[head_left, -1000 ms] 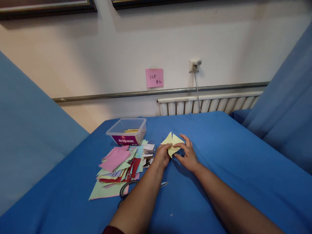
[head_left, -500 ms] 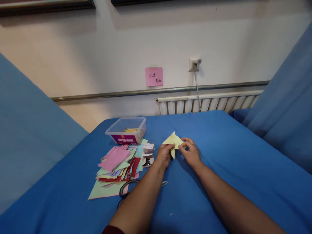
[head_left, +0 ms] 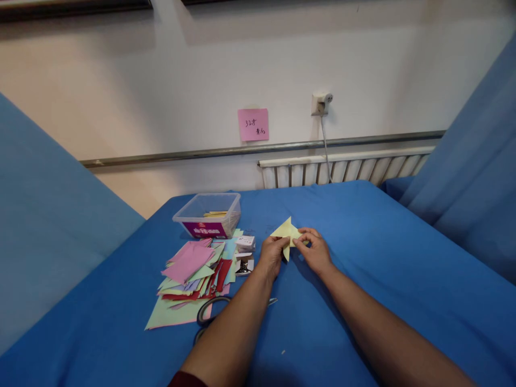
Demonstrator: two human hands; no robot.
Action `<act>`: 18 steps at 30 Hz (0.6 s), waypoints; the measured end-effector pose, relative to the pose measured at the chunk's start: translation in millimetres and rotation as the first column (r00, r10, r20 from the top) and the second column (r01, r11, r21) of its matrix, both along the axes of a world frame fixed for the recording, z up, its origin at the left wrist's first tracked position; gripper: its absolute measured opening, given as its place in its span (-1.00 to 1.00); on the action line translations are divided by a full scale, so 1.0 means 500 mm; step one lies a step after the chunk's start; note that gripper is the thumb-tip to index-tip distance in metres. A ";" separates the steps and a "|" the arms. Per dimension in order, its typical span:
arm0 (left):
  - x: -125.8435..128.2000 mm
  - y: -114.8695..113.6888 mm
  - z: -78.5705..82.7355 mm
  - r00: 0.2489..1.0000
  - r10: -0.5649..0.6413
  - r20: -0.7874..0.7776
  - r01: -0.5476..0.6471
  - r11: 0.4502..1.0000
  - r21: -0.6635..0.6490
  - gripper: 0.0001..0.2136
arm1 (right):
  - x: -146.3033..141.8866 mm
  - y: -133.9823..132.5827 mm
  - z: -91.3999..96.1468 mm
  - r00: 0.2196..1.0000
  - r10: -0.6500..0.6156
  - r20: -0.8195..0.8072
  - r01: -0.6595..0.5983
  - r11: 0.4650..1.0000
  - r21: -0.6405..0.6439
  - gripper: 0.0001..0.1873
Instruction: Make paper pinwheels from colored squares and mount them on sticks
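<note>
Folded yellow paper held between two hands, narrow tip toward the person

Nearest, a dark red sleeve [head_left: 186,379] edges in at the bottom, and a small white scrap [head_left: 283,352] lies on the blue-covered counter [head_left: 363,312]. The left forearm [head_left: 231,330] crosses above the scissors [head_left: 202,313], hiding their middle; looped handles show on one side, blade tips on the other.

Beyond, the folded yellow paper [head_left: 290,228] lies directly between the left hand [head_left: 271,255] and the right hand [head_left: 317,255], touching both, so neither is nearer. Its line from far point to narrow near tip runs away from the person, across the line joining the hands; one wing points left, and the opposite side runs into the right fingers. The left hand is nearly closed, thumb over the paper, fingers mostly hidden. The right pinches the other side between thumb and forefinger, other fingers loosely curled. Whether the paper touches the counter I cannot tell.

To the left lie a pile of coloured paper [head_left: 189,262] and, near it, an open box of small dark pieces [head_left: 244,266]. Farther back stands a clear tub [head_left: 206,230]; past the counter, a radiator [head_left: 297,176] and, above it, a pink note [head_left: 253,124].
</note>
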State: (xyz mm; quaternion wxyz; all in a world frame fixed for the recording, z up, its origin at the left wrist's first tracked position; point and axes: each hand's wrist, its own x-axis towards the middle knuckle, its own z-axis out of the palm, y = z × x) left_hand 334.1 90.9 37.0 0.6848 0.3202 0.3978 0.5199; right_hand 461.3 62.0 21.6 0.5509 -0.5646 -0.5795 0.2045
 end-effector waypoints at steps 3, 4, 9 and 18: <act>0.000 -0.001 0.001 1.000 -0.009 -0.005 0.009 1.000 0.006 -0.67 | 0.000 0.001 -0.001 1.000 0.000 -0.011 0.000 1.000 -0.012 -0.79; 0.000 -0.001 0.001 1.000 -0.013 -0.009 0.013 1.000 0.006 -0.67 | 0.000 0.002 -0.002 1.000 -0.001 -0.010 0.001 1.000 -0.014 -0.79; 0.001 -0.003 0.005 0.999 -0.024 -0.033 0.024 1.000 0.005 -0.68 | 0.000 0.004 -0.004 1.000 -0.006 0.004 0.006 1.000 -0.030 -0.80; 0.002 -0.006 0.005 0.997 -0.017 -0.080 0.018 1.000 0.009 -0.77 | 0.003 0.005 -0.004 1.000 -0.013 0.017 0.015 0.997 -0.078 -0.78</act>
